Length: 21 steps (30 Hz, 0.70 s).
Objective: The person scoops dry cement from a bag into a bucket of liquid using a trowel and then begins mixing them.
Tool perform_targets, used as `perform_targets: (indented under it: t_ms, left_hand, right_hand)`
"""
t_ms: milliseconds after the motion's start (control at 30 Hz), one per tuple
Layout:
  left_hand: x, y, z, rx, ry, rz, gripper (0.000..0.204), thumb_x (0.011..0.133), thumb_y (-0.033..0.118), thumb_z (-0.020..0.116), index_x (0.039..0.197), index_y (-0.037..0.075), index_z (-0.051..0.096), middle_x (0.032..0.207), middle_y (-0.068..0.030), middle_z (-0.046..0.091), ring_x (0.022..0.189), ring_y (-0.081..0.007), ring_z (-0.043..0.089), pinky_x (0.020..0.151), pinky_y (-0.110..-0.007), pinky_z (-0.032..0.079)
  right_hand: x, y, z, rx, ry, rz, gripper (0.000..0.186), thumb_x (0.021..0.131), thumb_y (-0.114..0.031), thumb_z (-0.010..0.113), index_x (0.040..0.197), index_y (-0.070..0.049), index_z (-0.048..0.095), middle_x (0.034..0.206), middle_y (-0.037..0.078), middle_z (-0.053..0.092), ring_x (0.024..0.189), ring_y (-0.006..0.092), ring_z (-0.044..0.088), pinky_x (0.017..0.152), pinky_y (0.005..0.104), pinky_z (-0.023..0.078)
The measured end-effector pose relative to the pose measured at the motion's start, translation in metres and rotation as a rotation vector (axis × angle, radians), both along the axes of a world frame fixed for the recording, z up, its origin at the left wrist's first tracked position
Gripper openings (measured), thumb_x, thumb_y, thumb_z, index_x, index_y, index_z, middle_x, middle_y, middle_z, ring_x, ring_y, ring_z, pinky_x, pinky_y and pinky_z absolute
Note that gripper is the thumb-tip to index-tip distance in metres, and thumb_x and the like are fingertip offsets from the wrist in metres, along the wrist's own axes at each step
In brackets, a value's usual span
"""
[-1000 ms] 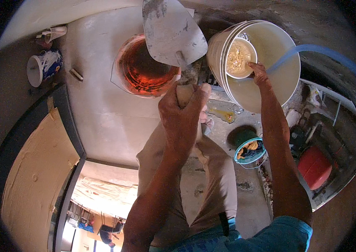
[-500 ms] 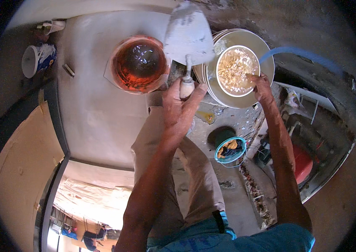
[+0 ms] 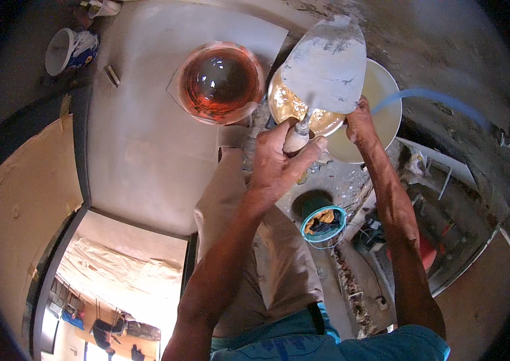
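My left grip (image 3: 276,162) is closed around the pale rounded handle of a broad grey metal trowel (image 3: 326,63), thumb lying along the handle's side. My right grip (image 3: 360,124) is pinched on the right rim of a round white bowl (image 3: 278,99) of shiny, yellowish cloudy water; my fingers beneath it are hidden.

A second ago the bowl is down inside the mouth of a large round white bucket (image 3: 399,114); half a second ago it looms larger there. Now it sits further left, at upper centre, overlapping the bucket's left side and reaching toward a round orange-red bucket (image 3: 260,96) of dark liquid. I cannot tell whether bowl and white bucket touch.

The trowel has swung right too: a second ago its blade covers part of the orange-red bucket, and now it covers the bowl's upper right, leaving the orange-red bucket in plain view. The translucent blue hose (image 3: 441,99) still arches into the white bucket from the right of the frame. Below centre, the small turquoise bucket (image 3: 344,227) keeps its yellow and dark cloths (image 3: 326,224).
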State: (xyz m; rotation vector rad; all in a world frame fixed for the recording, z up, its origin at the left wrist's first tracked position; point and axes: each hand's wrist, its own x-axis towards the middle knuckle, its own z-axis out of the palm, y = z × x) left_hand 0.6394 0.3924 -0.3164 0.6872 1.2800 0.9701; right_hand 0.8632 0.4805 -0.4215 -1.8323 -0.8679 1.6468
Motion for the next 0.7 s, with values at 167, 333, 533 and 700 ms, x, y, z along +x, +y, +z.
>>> perform_targets:
  t_ms: [167,333,533,700]
  left_hand:
    - [-0.007,0.009,0.018,-0.082,-0.041,-0.005,0.026,0.089,0.021,0.074,0.102,0.0,0.064,0.083,-0.0031,0.066,0.074,-0.0095,0.06,0.068,-0.029,0.051]
    - [0.002,0.0,-0.007,0.05,0.004,0.114,0.027,0.087,0.021,0.076,0.101,0.001,0.064,0.085,-0.0023,0.066,0.076,-0.0088,0.059,0.072,-0.029,0.05]
    - [0.001,-0.001,-0.016,0.021,0.015,0.163,0.03,0.086,0.022,0.077,0.102,0.0,0.064,0.086,-0.0034,0.067,0.076,-0.009,0.06,0.071,-0.03,0.051]
    - [0.001,0.005,-0.011,0.036,0.046,0.146,0.028,0.087,0.022,0.077,0.1,0.0,0.064,0.082,-0.0033,0.067,0.074,-0.0087,0.06,0.069,-0.028,0.051]
  right_hand:
    - [-0.038,0.006,-0.022,0.15,-0.193,0.271,0.032,0.089,-0.011,0.064,0.119,-0.001,0.065,0.103,0.008,0.071,0.09,0.0184,0.067,0.077,0.0334,0.055]
    - [-0.05,0.005,-0.071,0.294,-0.488,0.731,0.038,0.091,-0.03,0.066,0.118,-0.002,0.064,0.114,0.009,0.063,0.105,0.0224,0.058,0.092,0.0347,0.046]
    - [-0.074,-0.018,-0.066,0.039,0.037,0.388,0.048,0.084,-0.026,0.07,0.126,-0.004,0.059,0.125,0.022,0.06,0.122,0.038,0.052,0.108,0.0468,0.036]
    - [-0.131,-0.003,0.009,0.375,-0.09,0.469,0.046,0.094,-0.026,0.062,0.134,-0.006,0.054,0.125,0.014,0.061,0.113,0.0292,0.057,0.1,0.0393,0.043]
